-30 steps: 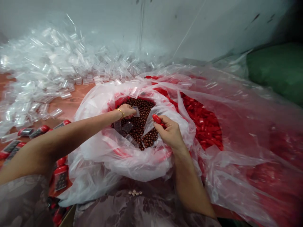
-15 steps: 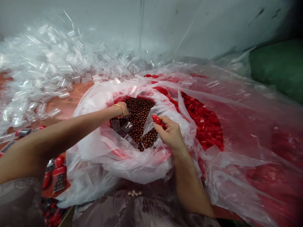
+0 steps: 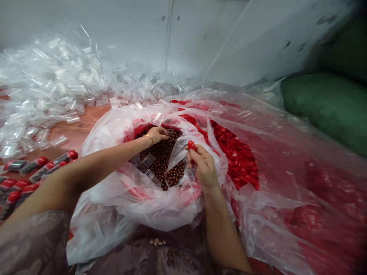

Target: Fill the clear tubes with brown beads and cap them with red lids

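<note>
Brown round balls (image 3: 160, 166) fill a basin lined with a white translucent plastic bag (image 3: 114, 194). Over the far side of the balls is my left hand (image 3: 158, 135), with a gold bangle at the wrist. Its fingers are closed on what looks like a clear plastic tube (image 3: 173, 133), hard to make out against the balls. My right hand (image 3: 204, 164), at the right rim, holds a shiny red cap (image 3: 191, 145) between thumb and fingers. A few clear tubes (image 3: 148, 160) lie on the balls at the left.
A heap of clear plastic tubes (image 3: 65, 82) covers the back left of the reddish surface (image 3: 86, 118). Filled tubes with red caps (image 3: 36, 164) lie at the left. Red caps (image 3: 236, 152) fill a large clear bag on the right. A green sack (image 3: 323, 107) stands behind.
My left hand has risen from the balls and moved right, towards my right hand. The red cap is now more upright in my right hand. The view has shifted slightly.
</note>
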The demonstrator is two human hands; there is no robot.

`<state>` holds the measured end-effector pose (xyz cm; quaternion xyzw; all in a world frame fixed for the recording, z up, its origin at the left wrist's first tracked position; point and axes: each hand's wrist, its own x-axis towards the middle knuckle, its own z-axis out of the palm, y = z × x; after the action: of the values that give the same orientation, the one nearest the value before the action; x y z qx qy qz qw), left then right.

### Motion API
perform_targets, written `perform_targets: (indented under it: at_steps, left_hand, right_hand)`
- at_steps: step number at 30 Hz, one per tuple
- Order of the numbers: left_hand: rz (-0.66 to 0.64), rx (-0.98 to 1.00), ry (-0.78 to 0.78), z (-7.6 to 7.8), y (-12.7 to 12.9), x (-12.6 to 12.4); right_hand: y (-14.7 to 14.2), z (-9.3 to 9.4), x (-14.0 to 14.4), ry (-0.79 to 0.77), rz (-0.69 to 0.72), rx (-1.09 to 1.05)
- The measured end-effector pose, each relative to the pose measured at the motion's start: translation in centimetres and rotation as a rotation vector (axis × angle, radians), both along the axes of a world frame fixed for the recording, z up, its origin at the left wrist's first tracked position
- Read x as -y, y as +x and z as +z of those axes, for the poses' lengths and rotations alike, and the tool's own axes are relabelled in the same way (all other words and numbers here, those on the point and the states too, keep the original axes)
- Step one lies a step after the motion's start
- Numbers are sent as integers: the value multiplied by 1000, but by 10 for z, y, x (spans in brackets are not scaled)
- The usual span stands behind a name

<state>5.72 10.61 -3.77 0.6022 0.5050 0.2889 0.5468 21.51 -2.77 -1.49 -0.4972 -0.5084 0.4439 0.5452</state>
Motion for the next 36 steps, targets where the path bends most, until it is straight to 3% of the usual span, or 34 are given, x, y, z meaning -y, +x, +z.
perform_targets:
  at_steps: [4, 8, 12, 16, 19, 21, 25, 30, 36]
  left_hand:
    - [-28, 262, -34, 19, -12, 18]
    - [-116, 475, -95, 34, -27, 44]
    - [-130, 492, 8, 33, -34, 62]
    - [-240, 445, 118, 22, -36, 67]
    - [-342, 324, 166, 17, -36, 64]
    - [-376, 270, 196, 16, -37, 61]
    - [-411, 321, 235, 20, -38, 59]
    - [-405, 409, 209, 24, -40, 61]
    - [-437, 476, 25, 31, -40, 66]
  right_hand:
    - [3, -5, -2, -7, -17, -122]
    - [1, -5, -2, 159, -108, 148]
    - [-3, -3, 1, 328, -225, 362]
    - [-5, 1, 2, 287, -312, 141]
    - [-9, 12, 1, 252, -309, -117]
    - [-12, 21, -1, 262, -300, -164]
    - [-19, 29, -9, 268, -268, -90]
    - [-21, 17, -20, 223, -146, -1]
    - [-19, 10, -18, 380, -113, 433]
